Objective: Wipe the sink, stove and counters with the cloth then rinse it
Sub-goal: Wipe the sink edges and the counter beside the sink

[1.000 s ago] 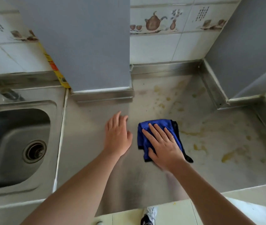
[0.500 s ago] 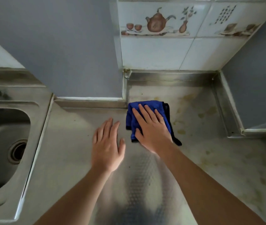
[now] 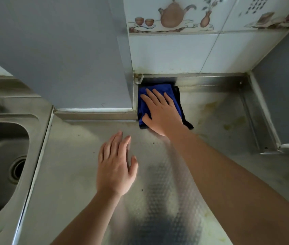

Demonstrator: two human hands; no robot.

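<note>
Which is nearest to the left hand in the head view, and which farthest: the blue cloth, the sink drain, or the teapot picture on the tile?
From the left hand:
1. Blue cloth, just ahead and to the right, tucked in the counter's corner under the right hand.
2. Sink drain, off to the left in the basin.
3. Teapot picture, high on the wall tile, farthest.

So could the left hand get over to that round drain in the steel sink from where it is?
Probably yes. The left hand lies open on the steel counter, holding nothing, and nothing stands between it and the round drain in the steel sink.
</note>
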